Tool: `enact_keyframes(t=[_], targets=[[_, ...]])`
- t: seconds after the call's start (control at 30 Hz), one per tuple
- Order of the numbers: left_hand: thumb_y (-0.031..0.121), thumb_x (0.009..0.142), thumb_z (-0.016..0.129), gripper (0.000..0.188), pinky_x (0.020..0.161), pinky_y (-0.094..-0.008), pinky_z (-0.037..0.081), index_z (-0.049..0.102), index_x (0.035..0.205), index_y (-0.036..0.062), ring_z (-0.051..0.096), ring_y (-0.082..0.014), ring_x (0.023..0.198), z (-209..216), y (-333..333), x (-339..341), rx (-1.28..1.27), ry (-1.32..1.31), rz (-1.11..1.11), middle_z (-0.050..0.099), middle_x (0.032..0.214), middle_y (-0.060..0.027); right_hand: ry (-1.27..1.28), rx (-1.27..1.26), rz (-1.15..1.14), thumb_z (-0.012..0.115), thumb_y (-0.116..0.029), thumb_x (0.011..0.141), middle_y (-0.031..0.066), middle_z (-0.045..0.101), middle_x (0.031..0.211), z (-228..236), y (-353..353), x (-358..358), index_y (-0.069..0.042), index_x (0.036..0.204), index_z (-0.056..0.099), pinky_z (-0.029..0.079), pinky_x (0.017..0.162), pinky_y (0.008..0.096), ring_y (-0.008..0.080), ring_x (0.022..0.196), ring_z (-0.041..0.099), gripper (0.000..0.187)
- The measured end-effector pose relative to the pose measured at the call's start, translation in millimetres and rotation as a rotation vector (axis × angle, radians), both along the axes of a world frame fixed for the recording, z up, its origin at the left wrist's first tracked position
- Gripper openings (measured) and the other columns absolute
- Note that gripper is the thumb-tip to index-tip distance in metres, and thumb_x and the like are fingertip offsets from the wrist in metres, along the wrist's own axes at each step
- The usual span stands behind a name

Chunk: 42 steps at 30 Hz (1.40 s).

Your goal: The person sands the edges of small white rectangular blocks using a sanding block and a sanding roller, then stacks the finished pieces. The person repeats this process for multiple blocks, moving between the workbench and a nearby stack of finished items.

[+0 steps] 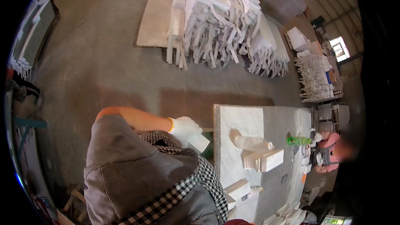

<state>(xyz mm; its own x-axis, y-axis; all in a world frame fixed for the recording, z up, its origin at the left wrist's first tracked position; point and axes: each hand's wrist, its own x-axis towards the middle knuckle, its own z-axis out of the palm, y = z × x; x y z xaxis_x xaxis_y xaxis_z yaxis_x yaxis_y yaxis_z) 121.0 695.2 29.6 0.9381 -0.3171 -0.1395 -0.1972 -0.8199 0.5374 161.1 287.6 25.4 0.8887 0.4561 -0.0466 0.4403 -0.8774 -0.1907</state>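
My left hand (183, 128), in a white knit glove with a yellow cuff edge, is closed on a small white rectangular piece (199, 143). It holds the piece just off the left edge of a worktable (273, 123), in front of my checkered apron. On the table, to the right of this hand, lies a stack of white rectangular pieces (263, 160). Beside the stack is a pale, wrapped or bottle-like object (252, 143) whose kind I cannot make out. More white pieces (238, 189) lie at the near side. My right hand is not in view.
A green bottle (298, 141) lies or stands toward the table's far side. Another person (327, 152) in pink with a checkered apron is beyond it. Large stacks of white strips and boards (221, 21) stand on the floor ahead, with another stack (314, 75) farther right.
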Motion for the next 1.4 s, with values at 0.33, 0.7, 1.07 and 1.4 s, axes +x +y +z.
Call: enact_keyframes(t=[0.33,0.7,1.07,1.4], targets=[[0.032,0.060,0.083,0.054,0.084,-0.0448,0.054,0.065,0.103,0.0033,0.068,-0.0344,0.095,-17,194,-85,0.067,0.100,0.281,0.069,0.098,-0.0162,-0.023,0.049,0.195,0.091,-0.042,0.051,0.0250,0.057,0.111,4,207,23,0.001,0.138,0.040,0.045,0.091,0.0520,0.0460,0.105,0.055,0.110],[0.031,0.060,0.084,0.052,0.085,-0.0463,0.052,0.064,0.099,0.0043,0.065,-0.0365,0.097,-8,342,-158,-0.034,0.247,0.904,0.068,0.097,-0.0167,0.184,0.049,0.373,0.091,-0.046,0.051,0.0257,0.054,0.124,1,446,100,-0.003,0.146,0.036,0.042,0.100,0.0513,0.0452,0.117,0.051,0.118],[0.038,0.060,0.083,0.058,0.084,-0.0460,0.053,0.061,0.100,0.0024,0.066,-0.0375,0.095,6,526,-121,0.036,0.366,1.083,0.068,0.097,-0.0182,0.327,-0.023,0.671,0.087,-0.038,0.058,0.0239,0.053,0.128,0,749,166,-0.001,0.143,0.036,0.040,0.101,0.0511,0.0420,0.119,0.050,0.105],[0.028,0.067,0.077,0.041,0.082,-0.0461,0.054,0.063,0.096,0.0025,0.067,-0.0375,0.094,-32,743,-75,0.012,0.410,0.898,0.068,0.097,-0.0190,0.264,0.014,0.737,0.080,-0.029,0.062,0.0221,0.060,0.107,3,969,183,-0.003,0.120,0.048,0.046,0.088,0.0524,0.0429,0.103,0.057,0.071]])
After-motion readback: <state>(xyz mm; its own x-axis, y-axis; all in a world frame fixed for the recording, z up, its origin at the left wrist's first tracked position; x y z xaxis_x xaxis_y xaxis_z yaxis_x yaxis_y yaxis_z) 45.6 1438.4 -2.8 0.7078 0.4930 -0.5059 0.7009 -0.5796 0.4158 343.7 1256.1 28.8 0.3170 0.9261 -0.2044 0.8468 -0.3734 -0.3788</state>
